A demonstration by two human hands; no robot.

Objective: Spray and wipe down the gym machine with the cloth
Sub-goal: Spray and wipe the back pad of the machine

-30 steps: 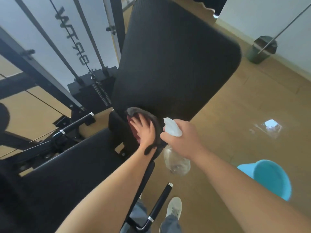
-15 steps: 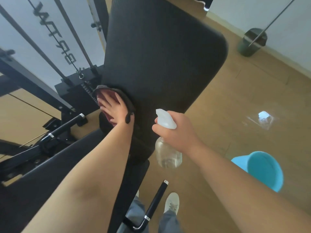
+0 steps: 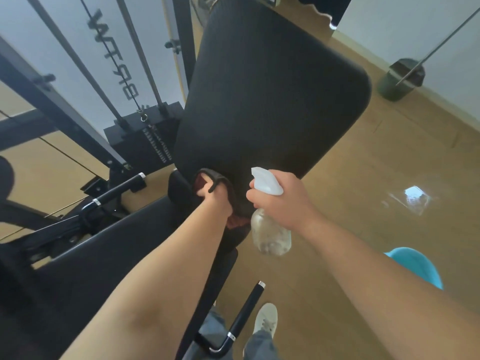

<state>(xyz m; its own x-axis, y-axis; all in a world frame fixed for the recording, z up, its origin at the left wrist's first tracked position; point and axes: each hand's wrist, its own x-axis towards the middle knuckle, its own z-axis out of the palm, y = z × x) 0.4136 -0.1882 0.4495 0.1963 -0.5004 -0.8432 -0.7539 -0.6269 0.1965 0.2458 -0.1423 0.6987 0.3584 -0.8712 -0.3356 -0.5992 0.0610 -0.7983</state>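
The gym machine's black back pad [image 3: 270,94] rises ahead, with its black seat pad [image 3: 104,268] at lower left. My left hand [image 3: 217,201] presses a dark grey and reddish cloth [image 3: 215,178] against the bottom edge of the back pad, fingers closed into the cloth. Just to the right, my right hand [image 3: 280,198] grips a clear spray bottle [image 3: 270,235] with a white trigger head, held upright beside the pad, nozzle facing the pad.
The black frame and weight stack [image 3: 140,133] stand at left. Black handles [image 3: 114,190] stick out below the pad. A blue bucket [image 3: 415,266] sits on the wooden floor at right, a dark bin [image 3: 400,79] by the far wall. My shoe [image 3: 265,318] is at the bottom.
My left hand with the cloth swept left up the pad's edge, then came back down to the pad's bottom edge. My right hand kept the bottle nearly in place.
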